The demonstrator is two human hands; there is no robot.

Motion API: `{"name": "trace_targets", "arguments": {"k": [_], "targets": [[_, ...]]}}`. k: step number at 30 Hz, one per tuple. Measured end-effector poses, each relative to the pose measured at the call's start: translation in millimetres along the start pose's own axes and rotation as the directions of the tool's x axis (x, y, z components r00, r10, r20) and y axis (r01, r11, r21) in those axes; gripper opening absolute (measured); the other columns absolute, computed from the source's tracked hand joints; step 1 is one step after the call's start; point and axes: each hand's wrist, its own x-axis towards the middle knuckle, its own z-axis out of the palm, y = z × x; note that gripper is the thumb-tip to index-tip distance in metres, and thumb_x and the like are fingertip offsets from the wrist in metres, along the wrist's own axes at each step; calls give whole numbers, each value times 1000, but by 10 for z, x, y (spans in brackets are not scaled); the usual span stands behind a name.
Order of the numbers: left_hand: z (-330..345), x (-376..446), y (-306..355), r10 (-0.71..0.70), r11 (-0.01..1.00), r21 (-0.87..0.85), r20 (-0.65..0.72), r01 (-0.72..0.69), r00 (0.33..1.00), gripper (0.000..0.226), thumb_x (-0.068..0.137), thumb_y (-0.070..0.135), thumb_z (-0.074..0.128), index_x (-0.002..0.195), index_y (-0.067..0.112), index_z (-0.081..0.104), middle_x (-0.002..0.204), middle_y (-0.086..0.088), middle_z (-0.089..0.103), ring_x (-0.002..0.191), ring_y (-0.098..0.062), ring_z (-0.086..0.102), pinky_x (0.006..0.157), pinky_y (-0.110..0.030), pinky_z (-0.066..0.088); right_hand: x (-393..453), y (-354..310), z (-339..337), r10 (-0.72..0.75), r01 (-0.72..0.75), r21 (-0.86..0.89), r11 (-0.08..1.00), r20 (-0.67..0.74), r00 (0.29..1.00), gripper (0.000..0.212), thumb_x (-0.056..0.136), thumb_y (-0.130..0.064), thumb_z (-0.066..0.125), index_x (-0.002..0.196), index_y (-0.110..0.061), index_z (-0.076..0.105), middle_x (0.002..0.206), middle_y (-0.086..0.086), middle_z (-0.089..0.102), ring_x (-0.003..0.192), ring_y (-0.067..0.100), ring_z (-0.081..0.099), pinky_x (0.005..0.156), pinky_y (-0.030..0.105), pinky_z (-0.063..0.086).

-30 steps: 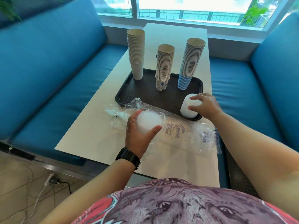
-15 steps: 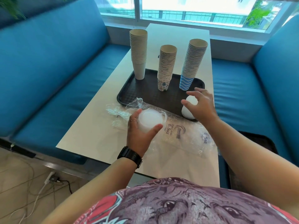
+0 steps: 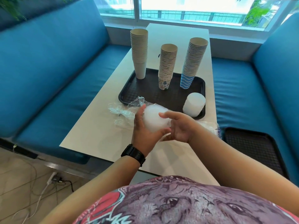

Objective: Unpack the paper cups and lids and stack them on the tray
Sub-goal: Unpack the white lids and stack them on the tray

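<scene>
a stack of white lids (image 3: pixel 154 119) in its plastic sleeve (image 3: pixel 124 110) was gripped from below by the left hand (image 3: pixel 145 135) above the table (image 3: pixel 97 135), just in front of the tray (image 3: pixel 169 97). the right hand (image 3: pixel 179 126) was held beside it, fingers loosely spread.

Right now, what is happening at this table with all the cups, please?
A person is unpacking disposable cups and lids. The left hand holds a sleeve of white plastic lids, still in its clear plastic wrapper, and the right hand reaches in at its open end. On the black plastic tray already stand three tall stacks of paper cups: plain beige, tree-patterned and blue-striped, plus a short stack of white lids.
</scene>
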Motion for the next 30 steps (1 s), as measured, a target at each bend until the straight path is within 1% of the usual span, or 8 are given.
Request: {"name": "trace_targets", "arguments": {"k": [4, 10, 13, 18, 21, 25, 28, 30], "targets": [[-38, -64, -68, 3, 1000, 22, 21, -3, 1000, 116, 53, 63, 78, 144, 49, 7, 152, 1, 28, 133, -22, 43, 103, -46, 49, -15, -38, -31, 6, -6, 32, 999, 5, 1000, 75, 60, -26, 77, 130, -11, 54, 139, 22, 52, 122, 41, 55, 104, 54, 41], [-92, -98, -84, 29, 997, 72, 66, -34, 997, 123, 52, 66, 76, 147, 50, 0, 156, 3, 22, 139, -21, 36, 108, -49, 43, -26, 4, -9, -24, 22, 105, 994, 10, 1000, 85, 51, -24, 78, 132, -15, 54, 134, 16, 58, 116, 38, 60, 87, 49, 52], [-146, -103, -6, 171, 981, 89, 8, -171, 985, 119, 57, 68, 74, 149, 42, 3, 153, 7, 21, 143, -19, 29, 115, -49, 33, -32, 40, 25, -30, 31, 24, 999, -31, 999, 72, 56, -25, 75, 125, -16, 58, 134, 16, 58, 119, 40, 57, 94, 52, 46], [-154, -21, 96, 271, 960, 94, -54, -265, 961, 112, 63, 69, 74, 149, 38, 9, 153, 5, 31, 141, -13, 36, 113, -45, 37, -91, 98, 128, -72, 70, -44, 997, -55, 996, 47, 66, -23, 70, 111, -18, 58, 116, 11, 56, 83, 25, 58, 69, 38, 50], [-162, -23, 84, 221, 974, 71, -45, -217, 974, 115, 63, 50, 82, 150, 35, 7, 155, -3, 36, 137, 2, 35, 110, -25, 38, -116, 113, 158, -78, 76, -31, 997, -70, 995, 30, 80, -17, 63, 109, -18, 58, 97, 8, 56, 69, 18, 55, 70, 39, 49], [-156, -14, 18, 213, 976, 39, -23, -212, 977, 125, 59, 26, 93, 148, 37, 6, 154, -8, 37, 138, -7, 37, 103, -7, 34, -123, 159, 153, -15, 16, 30, 999, -33, 999, 55, 69, -23, 67, 122, -13, 56, 104, 12, 55, 76, 22, 58, 79, 43, 48], [-171, -30, 20, 159, 987, 26, -10, -159, 987, 123, 58, 25, 94, 145, 42, 9, 149, 1, 39, 134, -12, 43, 101, -19, 43, -123, 160, 180, -4, 4, 84, 996, -6, 1000, 66, 64, -26, 66, 127, -12, 55, 114, 14, 56, 96, 28, 55, 85, 47, 46], [-191, -44, 26, 108, 994, 28, 4, -108, 994, 123, 60, 29, 93, 144, 50, 7, 142, 7, 40, 129, -17, 47, 101, -32, 48, -125, 148, 199, -7, 7, 104, 995, -2, 1000, 67, 65, -25, 65, 129, -12, 53, 111, 14, 60, 93, 27, 59, 85, 46, 45]]}}
